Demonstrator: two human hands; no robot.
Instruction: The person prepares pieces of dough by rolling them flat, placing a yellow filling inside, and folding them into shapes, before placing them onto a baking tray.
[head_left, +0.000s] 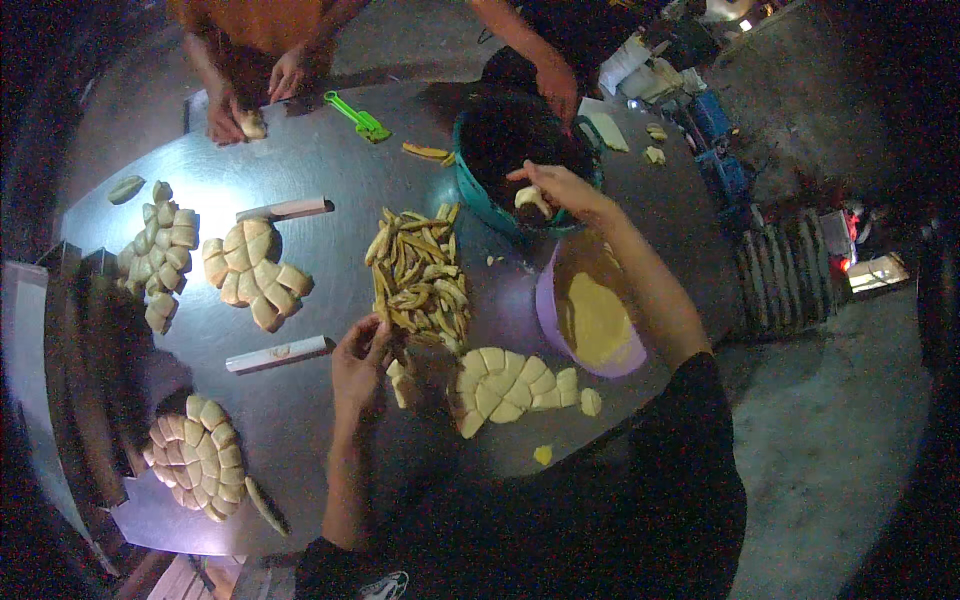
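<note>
My right hand holds a pale dough piece over the dark interior of a teal tub, index finger partly extended. My left hand has curled fingers at the lower-left edge of a pile of banana strips; what is between its fingertips is unclear. Small dough pieces lie just beside it. A slab of cut dough sits below the pile on the metal table. Under my right forearm stands a purple bowl with yellow, powdery-looking contents.
Two other people's hands work at the far edge, near a green plastic tool. Cut dough groups and metal blades lie on the left. Stacked items stand beyond the right edge.
</note>
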